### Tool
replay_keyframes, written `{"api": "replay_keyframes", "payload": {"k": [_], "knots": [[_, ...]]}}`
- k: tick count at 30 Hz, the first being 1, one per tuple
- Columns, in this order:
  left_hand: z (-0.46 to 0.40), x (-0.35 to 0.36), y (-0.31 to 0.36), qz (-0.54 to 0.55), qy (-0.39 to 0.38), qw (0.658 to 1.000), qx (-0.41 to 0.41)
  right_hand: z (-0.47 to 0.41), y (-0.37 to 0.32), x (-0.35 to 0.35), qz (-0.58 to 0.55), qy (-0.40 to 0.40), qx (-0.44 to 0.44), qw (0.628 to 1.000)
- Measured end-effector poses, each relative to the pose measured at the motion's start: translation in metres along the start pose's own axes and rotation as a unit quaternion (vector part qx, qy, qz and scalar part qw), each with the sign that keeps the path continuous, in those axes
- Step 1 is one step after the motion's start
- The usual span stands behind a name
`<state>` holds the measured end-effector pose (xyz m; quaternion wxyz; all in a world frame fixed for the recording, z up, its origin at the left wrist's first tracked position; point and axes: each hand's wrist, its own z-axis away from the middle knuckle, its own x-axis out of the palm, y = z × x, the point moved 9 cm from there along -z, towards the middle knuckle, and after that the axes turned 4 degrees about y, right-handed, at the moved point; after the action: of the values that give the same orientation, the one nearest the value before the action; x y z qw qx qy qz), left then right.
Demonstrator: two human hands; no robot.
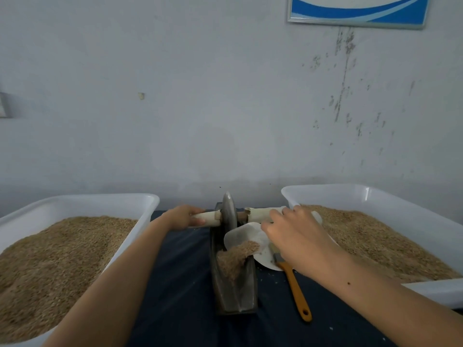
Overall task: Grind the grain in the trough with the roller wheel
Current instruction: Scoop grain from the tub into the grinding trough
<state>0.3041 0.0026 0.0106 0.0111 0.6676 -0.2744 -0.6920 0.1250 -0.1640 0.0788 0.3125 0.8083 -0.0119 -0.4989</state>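
A dark metal trough (246,291) lies lengthwise on the blue cloth in the middle. The grey roller wheel (229,211) stands upright at its far end, with a pale handle sticking out on each side. My left hand (183,217) grips the left handle (205,217). My right hand (293,236) holds a white scoop (243,234) tilted over the trough, and grain (234,259) slides from it into a heap inside the trough. The right handle (260,212) is free, just beyond my right hand.
A white tub (82,201) of grain sits at the left and another white tub (375,194) at the right. An orange-handled brush (297,291) lies partly on a white dish (265,261) right of the trough. A wall stands close behind.
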Motion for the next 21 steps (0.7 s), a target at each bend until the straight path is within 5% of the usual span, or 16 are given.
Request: {"api": "replay_keyframes", "payload": {"k": [11,17,21], "knots": [[0.0,0.003,-0.003,0.025,-0.004,1.0,0.0,0.005,-0.008,-0.017,0.097,0.163,-0.022,0.982],[0.001,0.003,-0.003,0.036,0.002,0.999,0.0,0.001,0.005,0.009,-0.036,0.019,0.048,0.998],[0.003,0.004,-0.003,0.041,0.002,0.999,0.004,0.004,0.03,0.019,-0.251,-0.019,0.147,0.957]]}}
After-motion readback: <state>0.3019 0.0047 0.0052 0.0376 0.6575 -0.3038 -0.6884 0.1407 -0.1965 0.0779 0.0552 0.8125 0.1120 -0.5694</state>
